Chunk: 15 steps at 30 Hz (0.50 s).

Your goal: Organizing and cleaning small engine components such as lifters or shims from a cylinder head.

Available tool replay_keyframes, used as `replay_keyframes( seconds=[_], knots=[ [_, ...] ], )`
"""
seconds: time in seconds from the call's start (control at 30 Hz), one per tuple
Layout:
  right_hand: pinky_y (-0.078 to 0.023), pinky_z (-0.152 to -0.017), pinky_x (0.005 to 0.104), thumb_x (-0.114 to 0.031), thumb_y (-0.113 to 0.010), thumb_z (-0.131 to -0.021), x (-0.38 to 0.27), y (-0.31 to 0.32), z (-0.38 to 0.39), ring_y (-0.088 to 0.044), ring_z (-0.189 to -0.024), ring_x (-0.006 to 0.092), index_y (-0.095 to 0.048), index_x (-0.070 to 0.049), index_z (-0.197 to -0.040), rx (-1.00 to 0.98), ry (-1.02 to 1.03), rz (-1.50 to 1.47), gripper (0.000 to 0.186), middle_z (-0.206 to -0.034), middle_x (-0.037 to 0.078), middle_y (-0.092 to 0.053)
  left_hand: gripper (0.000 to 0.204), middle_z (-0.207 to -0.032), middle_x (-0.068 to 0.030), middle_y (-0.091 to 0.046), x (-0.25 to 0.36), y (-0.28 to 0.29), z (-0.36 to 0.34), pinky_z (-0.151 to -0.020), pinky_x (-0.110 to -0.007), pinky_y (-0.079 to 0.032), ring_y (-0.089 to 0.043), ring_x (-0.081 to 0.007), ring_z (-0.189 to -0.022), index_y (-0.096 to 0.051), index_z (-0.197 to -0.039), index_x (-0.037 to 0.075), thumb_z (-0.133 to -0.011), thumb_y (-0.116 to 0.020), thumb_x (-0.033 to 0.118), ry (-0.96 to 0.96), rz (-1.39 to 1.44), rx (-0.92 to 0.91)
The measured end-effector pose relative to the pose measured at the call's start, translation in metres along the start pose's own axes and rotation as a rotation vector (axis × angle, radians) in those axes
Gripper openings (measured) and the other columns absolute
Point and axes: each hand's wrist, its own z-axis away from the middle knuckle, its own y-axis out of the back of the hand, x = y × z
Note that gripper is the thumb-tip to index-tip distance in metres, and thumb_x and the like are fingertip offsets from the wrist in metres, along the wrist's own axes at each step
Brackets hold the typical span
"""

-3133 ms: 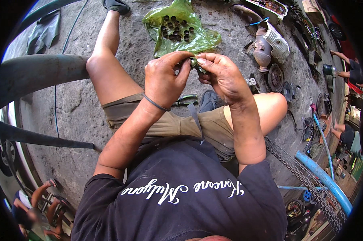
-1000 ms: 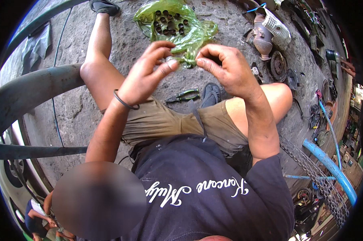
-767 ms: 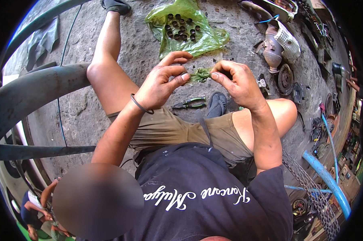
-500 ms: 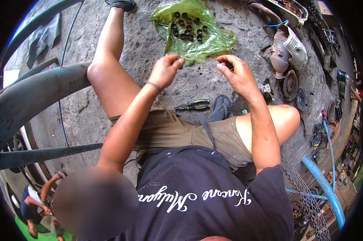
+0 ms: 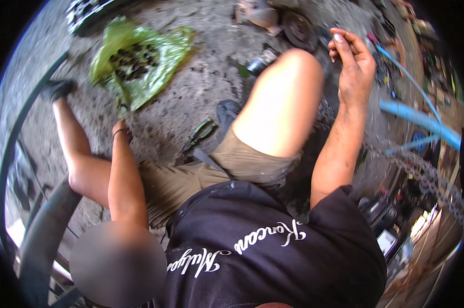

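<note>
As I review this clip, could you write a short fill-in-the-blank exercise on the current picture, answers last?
The plastic bag with the small dark pieces is ____ in colour.
The hand farther from the plastic bag is the person's ____ one.
The tool on the ground near the shorts is a pair of ____.
Missing words: green; right; pliers.

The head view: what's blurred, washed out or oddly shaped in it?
Head view: the small dark parts on the crumpled green plastic bag smear together; same head view, the bare right leg looks pale, overlit; black corners frame a round fisheye image.
</note>
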Motion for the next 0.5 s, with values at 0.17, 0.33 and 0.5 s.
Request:
replay_keyframes(
  seconds=[0.17, 0.33, 0.5],
  knots=[
    [-0.050, -0.071, 0.0262, -0.020, -0.072, -0.086, 0.112, 0.121, 0.041, -0.064, -0.076, 0.0108, -0.072, -0.005, -0.096, 0.161, -0.208, 0.570, 0.018, -0.081, 0.005, -0.071, 0.055, -0.114, -0.0117, -0.063, 0.095, -0.073, 0.101, -0.064, -0.045, -0.051, -0.062, -0.0319, -0.085, -0.052, -0.124, 0.008, -0.090, -0.057, 0.052, 0.603, 0.136, -0.391],
    [-0.052, -0.071, 0.0354, -0.020, -0.073, -0.082, 0.265, 0.175, 0.127, -0.068, -0.077, 0.0231, -0.071, -0.007, -0.094, 0.088, -0.630, 0.888, 0.018, -0.081, 0.009, -0.071, 0.053, -0.109, -0.0116, -0.063, 0.146, -0.047, 0.154, -0.068, -0.044, -0.050, -0.061, -0.0303, -0.081, -0.055, -0.124, 0.007, -0.091, -0.058, 0.048, 0.422, 0.099, -0.358],
    [-0.051, -0.091, 0.0485, -0.038, -0.076, -0.080, 0.286, 0.114, 0.164, -0.056, -0.117, 0.0392, -0.055, -0.015, -0.118, -0.129, -0.831, 1.241, 0.049, -0.123, 0.012, -0.056, 0.047, -0.101, -0.0103, -0.064, 0.132, -0.019, 0.155, -0.066, -0.041, -0.049, -0.060, -0.0272, -0.075, -0.059, -0.117, 0.007, -0.091, -0.061, 0.045, 0.359, 0.153, -0.241]
  ],
)
